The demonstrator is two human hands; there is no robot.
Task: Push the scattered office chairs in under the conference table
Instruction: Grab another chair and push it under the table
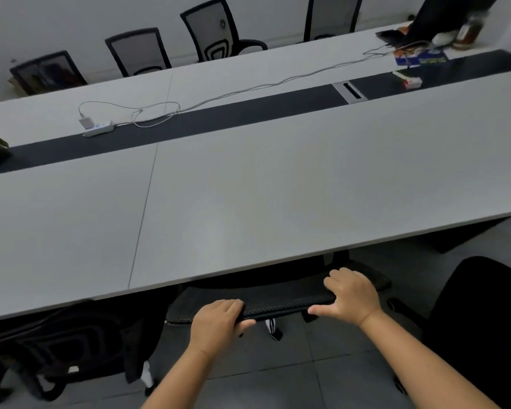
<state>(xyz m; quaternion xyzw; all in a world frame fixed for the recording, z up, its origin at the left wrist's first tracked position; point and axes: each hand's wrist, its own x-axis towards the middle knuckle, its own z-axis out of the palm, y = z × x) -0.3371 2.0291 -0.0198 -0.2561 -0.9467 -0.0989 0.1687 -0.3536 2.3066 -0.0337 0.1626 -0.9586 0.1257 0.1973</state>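
A long grey conference table (pixel 248 187) with a black centre strip fills the view. Right in front of me a black mesh office chair (pixel 281 302) stands at the table's near edge, its seat hidden under the top. My left hand (pixel 219 323) grips the top of its backrest on the left. My right hand (pixel 351 295) rests on the backrest's right end, fingers curled over the top, thumb stretched along the rear. Another black chair (pixel 68 349) sits to the left, half under the table. A third chair's back (pixel 481 326) stands out from the table at my right.
Several black chairs line the far side (pixel 216 31) against the wall. A white power strip (pixel 98 128) with loose cables lies on the table at the left. Boxes and a jar (pixel 469 31) crowd the far right end. Grey tiled floor (pixel 292 367) lies beneath my arms.
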